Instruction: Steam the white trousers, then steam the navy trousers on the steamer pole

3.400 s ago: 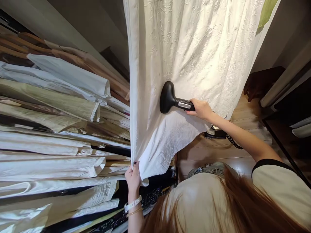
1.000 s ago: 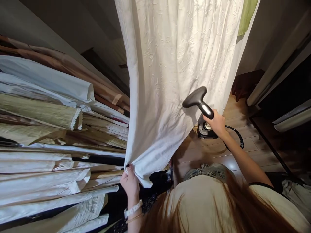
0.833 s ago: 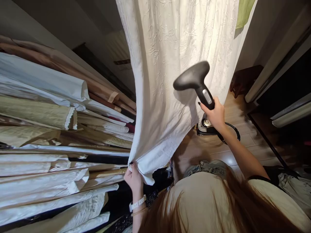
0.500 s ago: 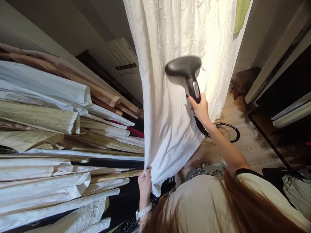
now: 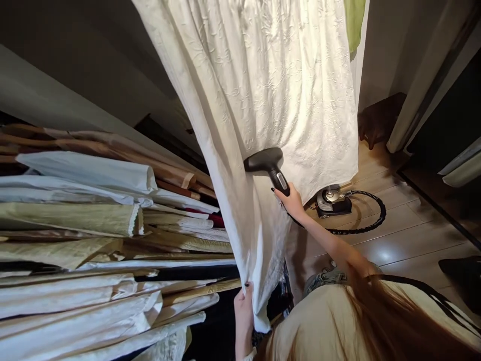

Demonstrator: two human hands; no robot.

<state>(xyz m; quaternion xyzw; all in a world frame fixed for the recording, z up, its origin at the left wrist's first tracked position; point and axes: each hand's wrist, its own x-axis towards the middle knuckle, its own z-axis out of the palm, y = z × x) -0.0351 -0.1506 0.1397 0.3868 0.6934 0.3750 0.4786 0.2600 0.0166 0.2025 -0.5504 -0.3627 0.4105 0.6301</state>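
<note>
Black steamer (image 5: 266, 162) in right hand (image 5: 293, 202)

We find the scene bright, with the strongest light on the middle of the white embroidered cloth (image 5: 300, 115), where the pale folds nearly wash out. Soft glare lies on the wooden floor (image 5: 383, 255) at right. The dark opening (image 5: 451, 120) at far right and the gaps among the hanging clothes (image 5: 75, 215) at left sink into deep shadow. The wide lens bends the edges, and the near hair (image 5: 391, 321) looks soft.
</note>
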